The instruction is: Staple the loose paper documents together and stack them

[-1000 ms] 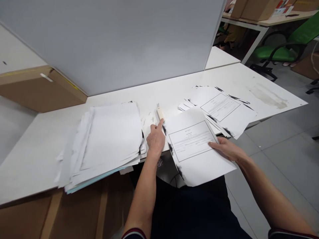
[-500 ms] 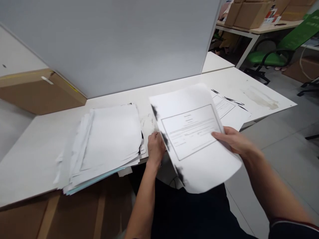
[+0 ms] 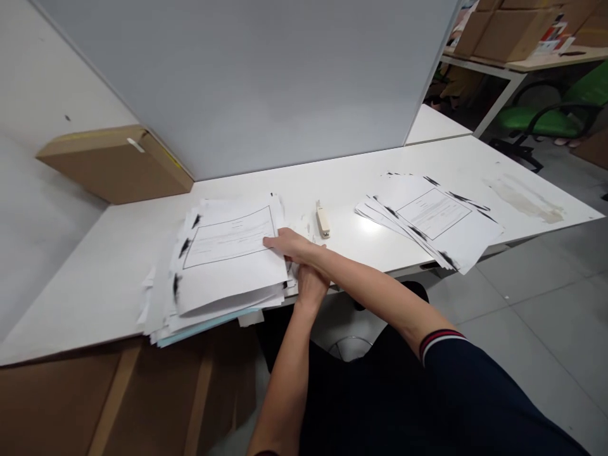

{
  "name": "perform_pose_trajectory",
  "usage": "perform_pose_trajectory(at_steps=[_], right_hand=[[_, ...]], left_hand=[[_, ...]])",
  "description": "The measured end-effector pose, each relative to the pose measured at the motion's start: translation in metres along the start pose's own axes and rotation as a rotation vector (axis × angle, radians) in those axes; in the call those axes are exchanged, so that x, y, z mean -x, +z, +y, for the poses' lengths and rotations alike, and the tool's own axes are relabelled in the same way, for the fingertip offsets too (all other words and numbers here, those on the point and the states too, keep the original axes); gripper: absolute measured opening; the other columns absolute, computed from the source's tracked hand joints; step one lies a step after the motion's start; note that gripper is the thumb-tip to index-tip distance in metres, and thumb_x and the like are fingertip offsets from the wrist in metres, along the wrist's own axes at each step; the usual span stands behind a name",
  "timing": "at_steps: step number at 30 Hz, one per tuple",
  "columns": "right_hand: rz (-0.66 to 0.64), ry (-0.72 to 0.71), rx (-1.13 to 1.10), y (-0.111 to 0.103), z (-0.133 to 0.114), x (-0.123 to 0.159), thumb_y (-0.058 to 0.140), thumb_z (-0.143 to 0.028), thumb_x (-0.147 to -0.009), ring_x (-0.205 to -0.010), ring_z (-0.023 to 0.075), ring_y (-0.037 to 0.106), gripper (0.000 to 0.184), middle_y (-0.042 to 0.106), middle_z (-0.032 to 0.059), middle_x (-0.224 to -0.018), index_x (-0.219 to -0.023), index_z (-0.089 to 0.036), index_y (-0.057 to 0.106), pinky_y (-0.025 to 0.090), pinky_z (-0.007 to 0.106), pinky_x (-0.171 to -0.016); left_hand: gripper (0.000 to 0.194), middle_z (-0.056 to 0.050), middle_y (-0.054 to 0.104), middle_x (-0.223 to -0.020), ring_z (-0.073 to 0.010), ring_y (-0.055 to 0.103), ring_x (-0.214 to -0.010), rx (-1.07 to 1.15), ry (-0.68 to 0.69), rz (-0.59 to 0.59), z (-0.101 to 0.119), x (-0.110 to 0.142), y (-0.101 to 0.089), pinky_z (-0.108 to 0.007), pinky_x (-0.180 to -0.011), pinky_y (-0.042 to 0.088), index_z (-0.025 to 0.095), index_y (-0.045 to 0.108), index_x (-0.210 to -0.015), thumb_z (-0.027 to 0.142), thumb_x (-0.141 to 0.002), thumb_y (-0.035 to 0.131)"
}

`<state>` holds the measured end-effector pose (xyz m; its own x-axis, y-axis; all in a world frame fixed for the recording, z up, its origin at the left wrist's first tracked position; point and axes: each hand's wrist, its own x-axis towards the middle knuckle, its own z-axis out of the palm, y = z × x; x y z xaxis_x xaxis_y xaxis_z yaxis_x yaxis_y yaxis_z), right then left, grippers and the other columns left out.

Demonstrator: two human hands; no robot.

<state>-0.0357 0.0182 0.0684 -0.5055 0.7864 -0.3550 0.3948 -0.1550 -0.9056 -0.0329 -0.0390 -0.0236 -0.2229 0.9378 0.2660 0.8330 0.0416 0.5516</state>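
My right hand (image 3: 293, 245) pinches the right edge of a printed sheet (image 3: 232, 237) between thumb and fingers. The sheet has a framed block of text and black smudges along its left edge. It lies over a thick stack of paper (image 3: 164, 316) on the left, its near edge slightly raised. My left hand (image 3: 311, 285) is at the table's front edge, under my right wrist, which hides its fingers. Just beyond both hands lies a small cream, stapler-like tool (image 3: 323, 221). Fanned printed sheets (image 3: 432, 215) with black smudges lie on the right.
A grey panel (image 3: 294, 82) stands along the back of the white table (image 3: 342, 171). A cardboard box (image 3: 118, 161) leans in the left corner, and more cardboard (image 3: 57, 405) is below the table. A green chair (image 3: 541, 120) stands at the far right.
My right hand has carried the printed sheet leftward onto the left stack, crossing over my left hand. The cream tool and the right-hand sheets have come into fuller view.
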Motion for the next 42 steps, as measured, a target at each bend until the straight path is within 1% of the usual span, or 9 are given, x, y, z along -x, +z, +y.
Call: perform_pose_trajectory(at_steps=[3, 7, 12, 15, 17, 20, 31, 37, 42], right_hand=[[-0.14, -0.055, 0.193, 0.006, -0.002, -0.006, 0.057, -0.038, -0.079, -0.069, 0.016, 0.065, 0.036, 0.042, -0.0106, -0.028, -0.051, -0.021, 0.042, 0.051, 0.037, -0.082], [-0.111, -0.204, 0.339, -0.025, 0.008, 0.004, 0.058, -0.044, -0.079, -0.086, 0.0196, 0.063, 0.032, 0.06, -0.0059, -0.05, -0.059, -0.02, 0.051, 0.046, 0.037, -0.089], [0.247, -0.282, 0.548, -0.126, 0.048, 0.029, 0.054, -0.035, -0.084, -0.086, 0.0204, 0.062, 0.02, 0.068, 0.0056, -0.09, -0.09, -0.018, 0.063, 0.047, 0.035, -0.082], [0.544, -0.137, 0.771, -0.195, 0.084, 0.046, 0.055, -0.041, -0.082, -0.108, 0.0282, 0.054, 0.041, 0.057, 0.0139, -0.122, -0.116, -0.017, 0.056, 0.044, 0.043, -0.088], [0.59, 0.003, 0.939, -0.231, 0.107, 0.058, 0.061, -0.045, -0.075, -0.122, 0.0353, 0.041, 0.059, 0.045, 0.0192, -0.135, -0.124, -0.013, 0.05, 0.04, 0.047, -0.091], [0.548, 0.17, 1.021, -0.263, 0.132, 0.07, 0.06, -0.05, -0.072, -0.113, 0.0361, 0.048, 0.063, 0.054, 0.0206, -0.124, -0.121, -0.011, 0.051, 0.043, 0.043, -0.082], [0.455, 0.097, 1.103, -0.272, 0.138, 0.085, 0.03, -0.032, -0.09, -0.074, 0.0243, 0.06, 0.038, 0.067, 0.011, -0.079, -0.08, -0.018, 0.063, 0.038, 0.031, -0.059], [0.697, 0.018, 1.178, -0.27, 0.132, 0.091, 0.032, -0.026, -0.091, -0.071, 0.0272, 0.062, 0.035, 0.069, 0.0159, -0.083, -0.092, -0.013, 0.065, 0.04, 0.034, -0.059], [0.945, -0.354, 0.941, -0.263, 0.109, 0.11, 0.049, -0.026, -0.085, -0.073, 0.0234, 0.064, 0.021, 0.071, 0.0086, -0.081, -0.087, -0.017, 0.068, 0.045, 0.032, -0.066]], left_hand=[[0.045, -0.015, 0.057, -0.125, -0.0295, 0.05, -0.12, -0.025, 0.007, -0.009, -0.002, 0.001, 0.0, -0.045, -0.102, 0.036, 0.013, 0.053, -0.124, 0.019, -0.08, 0.046], [0.038, -0.015, 0.064, -0.108, -0.0292, 0.053, -0.112, -0.073, -0.014, 0.023, -0.003, 0.003, 0.005, -0.043, -0.096, 0.04, 0.011, 0.06, -0.114, 0.014, -0.08, 0.043], [0.033, -0.011, 0.062, -0.1, -0.0232, 0.054, -0.096, -0.045, 0.1, 0.125, 0.0, 0.004, 0.004, -0.036, -0.087, 0.044, 0.015, 0.061, -0.112, 0.018, -0.088, 0.038], [0.033, -0.011, 0.061, -0.098, -0.0225, 0.052, -0.096, -0.047, 0.124, 0.139, 0.001, 0.005, 0.003, -0.037, -0.087, 0.043, 0.015, 0.061, -0.112, 0.02, -0.09, 0.037], [0.032, -0.012, 0.06, -0.098, -0.0225, 0.051, -0.095, -0.059, 0.122, 0.145, 0.001, 0.005, 0.003, -0.037, -0.087, 0.043, 0.015, 0.061, -0.111, 0.021, -0.09, 0.037], [0.032, -0.012, 0.06, -0.098, -0.0221, 0.05, -0.094, -0.082, 0.129, 0.152, 0.0, 0.005, 0.005, -0.035, -0.087, 0.042, 0.015, 0.062, -0.109, 0.021, -0.09, 0.038], [0.03, -0.011, 0.061, -0.099, -0.0209, 0.051, -0.094, -0.099, 0.129, 0.167, 0.0, 0.005, 0.007, -0.034, -0.088, 0.042, 0.016, 0.064, -0.105, 0.022, -0.09, 0.039], [0.03, -0.011, 0.062, -0.098, -0.0212, 0.052, -0.093, -0.097, 0.135, 0.168, 0.0, 0.004, 0.006, -0.035, -0.087, 0.043, 0.016, 0.064, -0.105, 0.022, -0.09, 0.04], [0.03, -0.012, 0.064, -0.097, -0.0221, 0.054, -0.095, 0.039, 0.108, 0.197, 0.001, 0.003, 0.004, -0.037, -0.087, 0.043, 0.014, 0.064, -0.107, 0.023, -0.088, 0.042]])
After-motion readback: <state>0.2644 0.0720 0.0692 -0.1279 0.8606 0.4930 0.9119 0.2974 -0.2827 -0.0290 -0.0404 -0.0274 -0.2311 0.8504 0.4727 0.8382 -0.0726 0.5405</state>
